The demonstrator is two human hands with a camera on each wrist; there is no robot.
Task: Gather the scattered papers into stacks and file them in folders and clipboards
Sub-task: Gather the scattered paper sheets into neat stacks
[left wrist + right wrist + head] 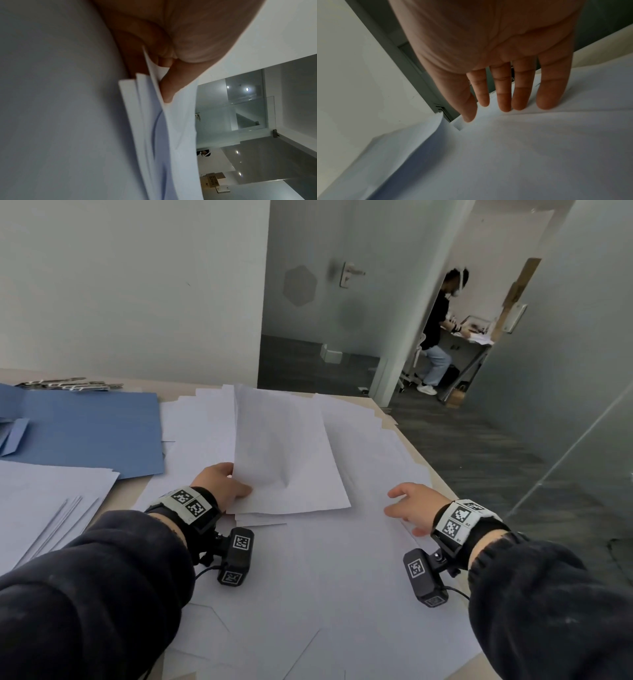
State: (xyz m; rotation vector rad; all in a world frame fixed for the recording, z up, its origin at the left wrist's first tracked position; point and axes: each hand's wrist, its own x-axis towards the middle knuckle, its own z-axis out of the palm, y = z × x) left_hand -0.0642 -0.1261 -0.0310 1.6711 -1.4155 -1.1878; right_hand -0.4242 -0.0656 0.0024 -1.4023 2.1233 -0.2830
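Left hand (222,484) pinches sheets (287,457) (several)

White sheets of paper (342,570) lie scattered and overlapping across the near and right part of the desk (383,412), covering most of it. A small stack of white sheets (287,453) is lifted at its near left corner, its far end resting on the loose sheets. An open blue folder (92,433) lies flat at the left, with another fanned pile of white sheets (44,505) just in front of it, and metal clips (68,385) lie behind the folder at the desk's far edge.
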